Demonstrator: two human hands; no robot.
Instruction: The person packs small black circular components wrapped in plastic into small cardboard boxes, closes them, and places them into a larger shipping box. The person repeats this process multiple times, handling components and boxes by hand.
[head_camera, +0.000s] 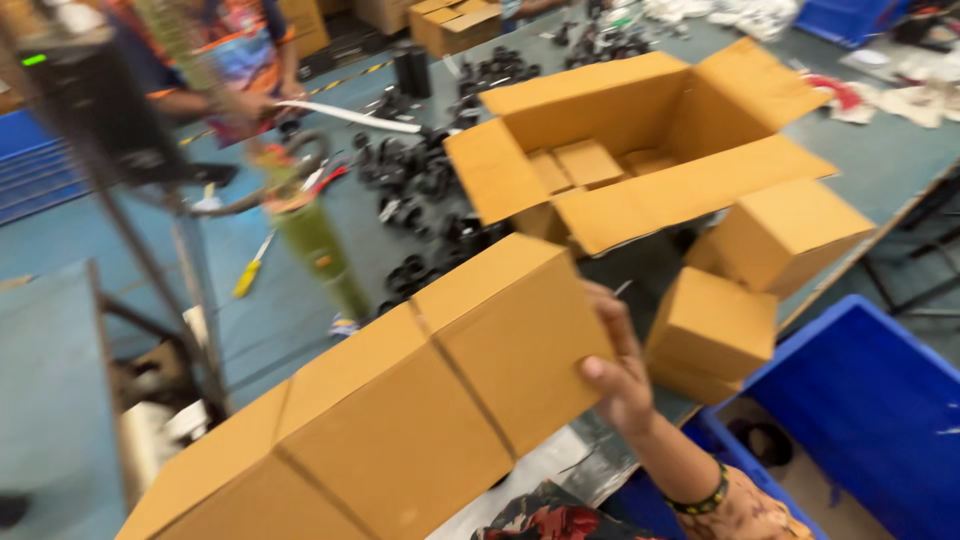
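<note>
My right hand (622, 372) grips the far end of a row of small closed cardboard boxes (400, 410) held lengthwise in front of me, tilted up toward the right. The thumb presses on the end face, the fingers wrap the edge. My left hand is hidden, out of view below the frame. Beyond the row, a large open cardboard carton (620, 190) lies on the table with several small boxes inside it.
Two small closed boxes (712, 330) (790, 232) sit by the table's right edge. A blue plastic bin (870, 410) stands lower right. Black plastic parts (420, 180) litter the grey-green table. Another person (200, 60) works at the far left beside a green bottle (320, 250).
</note>
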